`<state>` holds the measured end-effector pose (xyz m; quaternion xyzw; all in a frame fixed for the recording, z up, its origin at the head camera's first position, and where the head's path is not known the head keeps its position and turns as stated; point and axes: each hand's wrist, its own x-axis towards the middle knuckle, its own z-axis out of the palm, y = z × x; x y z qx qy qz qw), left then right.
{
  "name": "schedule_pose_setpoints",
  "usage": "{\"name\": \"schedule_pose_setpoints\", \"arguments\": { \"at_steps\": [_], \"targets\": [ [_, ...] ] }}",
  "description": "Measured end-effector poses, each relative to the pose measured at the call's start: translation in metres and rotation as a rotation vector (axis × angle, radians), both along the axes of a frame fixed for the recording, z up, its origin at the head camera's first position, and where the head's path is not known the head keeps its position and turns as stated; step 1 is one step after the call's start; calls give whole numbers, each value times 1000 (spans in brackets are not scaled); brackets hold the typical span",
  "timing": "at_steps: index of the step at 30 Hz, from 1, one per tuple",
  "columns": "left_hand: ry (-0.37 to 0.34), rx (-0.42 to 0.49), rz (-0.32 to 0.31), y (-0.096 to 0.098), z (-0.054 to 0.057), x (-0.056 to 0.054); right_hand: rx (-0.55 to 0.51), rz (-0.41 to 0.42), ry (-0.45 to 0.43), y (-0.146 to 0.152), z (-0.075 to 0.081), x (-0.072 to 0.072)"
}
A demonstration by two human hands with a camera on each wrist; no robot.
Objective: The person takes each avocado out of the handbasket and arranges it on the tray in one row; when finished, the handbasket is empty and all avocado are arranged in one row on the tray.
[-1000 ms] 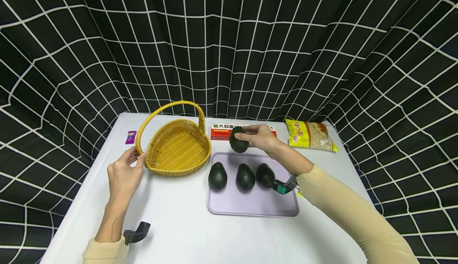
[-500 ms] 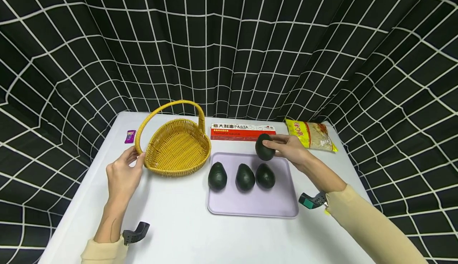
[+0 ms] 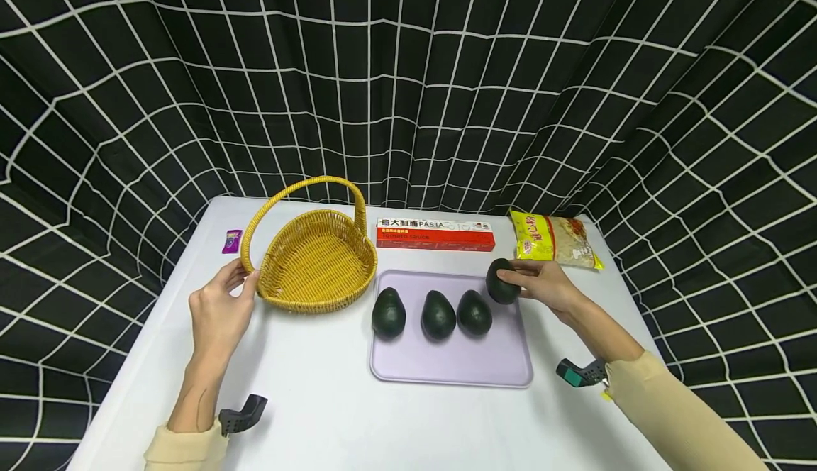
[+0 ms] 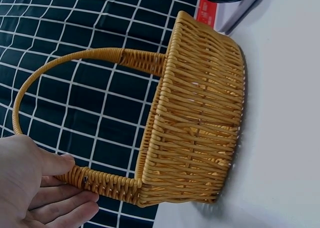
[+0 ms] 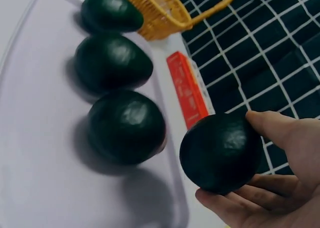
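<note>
My right hand (image 3: 545, 285) grips a dark green avocado (image 3: 501, 281) between thumb and fingers, over the far right corner of the lilac tray (image 3: 447, 372). In the right wrist view the held avocado (image 5: 221, 153) casts a shadow on the tray. Three more avocados lie in a row on that tray: one at the left (image 3: 388, 313), the others side by side near its middle. My left hand (image 3: 220, 308) pinches the base of the handle of a yellow wicker basket (image 3: 319, 262); the left wrist view shows thumb and fingers round that handle (image 4: 102, 182).
Behind the tray lies a red and white pasta box (image 3: 435, 235). A yellow packet (image 3: 554, 240) with a see-through part lies at the back right. A small purple sachet (image 3: 232, 242) is left of the basket. A black cloth with white grid lines (image 3: 408, 88) hangs round the table.
My right hand has carried the avocado rightward and toward me, from in front of the pasta box to the tray's far right corner. The left hand and the basket have stayed put.
</note>
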<state>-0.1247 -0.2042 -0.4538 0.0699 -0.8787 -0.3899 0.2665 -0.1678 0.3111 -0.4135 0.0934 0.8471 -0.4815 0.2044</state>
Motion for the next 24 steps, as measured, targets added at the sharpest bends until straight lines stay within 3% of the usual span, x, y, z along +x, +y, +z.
{"name": "schedule_pose_setpoints", "arguments": {
  "at_steps": [11, 24],
  "targets": [
    [17, -5, -5, 0, -1, -1, 187, 16, -4, 16, -30, 14],
    [6, -7, -6, -1, -1, 0, 294, 58, 60, 8, -49, 24]
  ]
}}
